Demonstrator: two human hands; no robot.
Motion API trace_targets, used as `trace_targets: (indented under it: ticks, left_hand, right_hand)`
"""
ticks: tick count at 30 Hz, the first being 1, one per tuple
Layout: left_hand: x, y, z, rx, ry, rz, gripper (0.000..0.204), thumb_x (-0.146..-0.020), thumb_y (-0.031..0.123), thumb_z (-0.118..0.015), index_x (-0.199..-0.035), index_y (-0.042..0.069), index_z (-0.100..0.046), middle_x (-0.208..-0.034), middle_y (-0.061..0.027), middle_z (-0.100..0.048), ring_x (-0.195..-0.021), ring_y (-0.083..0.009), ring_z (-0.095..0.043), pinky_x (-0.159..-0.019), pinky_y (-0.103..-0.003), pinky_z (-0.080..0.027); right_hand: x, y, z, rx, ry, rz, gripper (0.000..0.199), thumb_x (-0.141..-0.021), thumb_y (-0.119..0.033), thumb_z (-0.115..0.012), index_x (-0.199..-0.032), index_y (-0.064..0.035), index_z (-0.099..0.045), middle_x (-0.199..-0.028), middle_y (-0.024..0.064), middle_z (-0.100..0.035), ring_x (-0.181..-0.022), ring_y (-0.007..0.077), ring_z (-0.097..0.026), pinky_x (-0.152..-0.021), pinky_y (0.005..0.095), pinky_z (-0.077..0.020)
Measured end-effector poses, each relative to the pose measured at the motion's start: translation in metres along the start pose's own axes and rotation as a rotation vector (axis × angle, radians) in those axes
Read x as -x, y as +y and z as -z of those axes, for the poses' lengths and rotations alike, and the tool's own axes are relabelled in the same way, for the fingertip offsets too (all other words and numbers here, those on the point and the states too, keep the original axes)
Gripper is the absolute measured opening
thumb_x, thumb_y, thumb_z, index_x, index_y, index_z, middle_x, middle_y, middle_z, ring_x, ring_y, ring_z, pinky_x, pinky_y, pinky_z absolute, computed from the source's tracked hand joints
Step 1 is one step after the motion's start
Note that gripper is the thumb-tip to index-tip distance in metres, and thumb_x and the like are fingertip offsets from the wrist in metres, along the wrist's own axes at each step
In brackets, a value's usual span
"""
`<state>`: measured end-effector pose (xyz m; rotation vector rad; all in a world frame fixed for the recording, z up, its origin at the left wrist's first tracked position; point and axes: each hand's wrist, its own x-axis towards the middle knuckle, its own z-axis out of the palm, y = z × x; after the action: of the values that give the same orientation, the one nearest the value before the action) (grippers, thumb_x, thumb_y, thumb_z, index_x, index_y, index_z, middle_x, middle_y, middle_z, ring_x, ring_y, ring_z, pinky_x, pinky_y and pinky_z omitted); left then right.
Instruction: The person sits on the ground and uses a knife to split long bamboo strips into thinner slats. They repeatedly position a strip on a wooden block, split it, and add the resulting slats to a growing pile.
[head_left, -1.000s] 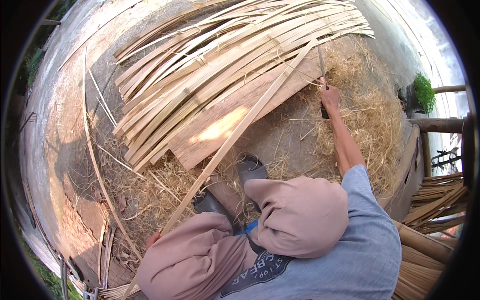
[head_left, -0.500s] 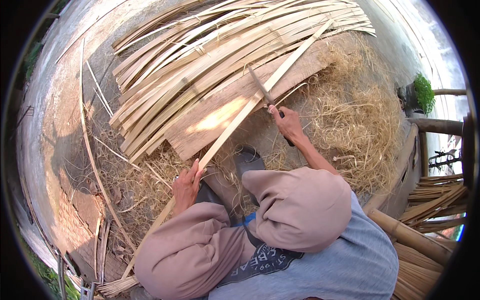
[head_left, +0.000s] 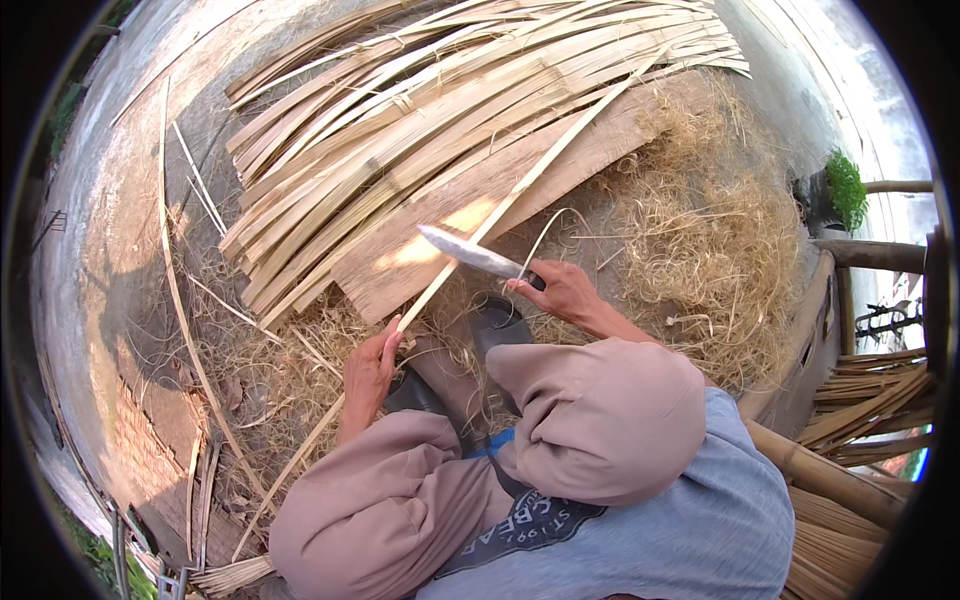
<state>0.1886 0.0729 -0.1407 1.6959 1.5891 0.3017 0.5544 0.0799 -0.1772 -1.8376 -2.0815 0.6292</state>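
A long pale bamboo strip [head_left: 521,187] runs slantwise from the far right, across a wooden board [head_left: 590,165], and back beside my left knee. My left hand [head_left: 368,372] is closed around it just below the board's near corner. In my right hand [head_left: 562,293] is a knife [head_left: 470,251], gripped by its dark handle. Its broad blade points up and left, lying across the strip near the board's lower edge. A thin curled shaving [head_left: 545,235] arches up beside the knife's handle end.
Beyond the board lies a wide stack of bamboo strips [head_left: 400,150]. Curly shavings [head_left: 700,230] heap up on the right and scatter on the left ground. Thick bamboo poles [head_left: 815,470] and bundled strips [head_left: 875,405] stand at right. A long thin strip [head_left: 175,270] lies at left.
My right hand has drawn the knife toward me and left along the strip. The blade now shows its flat side, and a shaving curls up. My left hand has barely moved.
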Motion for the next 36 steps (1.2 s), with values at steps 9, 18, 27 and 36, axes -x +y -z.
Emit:
trace_targets:
  ticks: [9,18,27,36]
  left_hand:
    - [0.054,-0.053,0.026,-0.028,-0.001,0.064,0.032,-0.106,0.026,-0.057,-0.132,0.012,-0.07,-0.078,-0.0148,-0.067,-0.063,-0.0217,-0.057,-0.063,-0.035,-0.047]
    - [0.074,-0.073,0.035,-0.045,-0.007,0.006,0.034,-0.105,0.027,-0.058,-0.135,0.014,-0.068,-0.074,-0.0132,-0.062,-0.063,-0.0228,-0.056,-0.062,-0.036,-0.046]
    - [0.1,-0.121,0.054,-0.077,0.188,-0.041,0.049,-0.093,0.035,-0.075,-0.136,0.014,-0.066,-0.084,-0.015,-0.07,-0.073,-0.0317,-0.065,-0.068,-0.041,-0.05]
    - [-0.019,-0.048,-0.001,0.076,-0.268,0.152,0.049,-0.102,0.047,-0.06,-0.081,0.003,-0.068,-0.06,-0.008,-0.059,-0.059,-0.02,-0.061,-0.058,-0.04,-0.044]
  right_hand:
    - [-0.065,0.109,0.053,-0.105,0.304,-0.503,0.065,-0.098,-0.062,-0.058,-0.07,-0.0023,-0.059,-0.057,0.0125,-0.057,-0.052,0.0272,-0.055,-0.052,0.0454,-0.0424]
    - [-0.052,0.091,0.073,0.015,0.123,-0.347,0.065,-0.094,-0.067,-0.059,-0.085,-0.0029,-0.068,-0.064,0.019,-0.063,-0.063,0.0347,-0.066,-0.061,0.0471,-0.0503]
    - [-0.059,0.176,0.12,0.161,0.26,-0.561,0.082,-0.094,-0.075,-0.049,-0.069,0.002,-0.061,-0.06,0.0205,-0.059,-0.06,0.0345,-0.063,-0.067,0.0473,-0.0486]
    - [-0.013,-0.05,-0.013,-0.188,-0.119,-0.251,0.064,-0.096,-0.061,-0.061,-0.082,0.0007,-0.065,-0.07,0.0214,-0.066,-0.065,0.0383,-0.067,-0.06,0.0481,-0.0509]
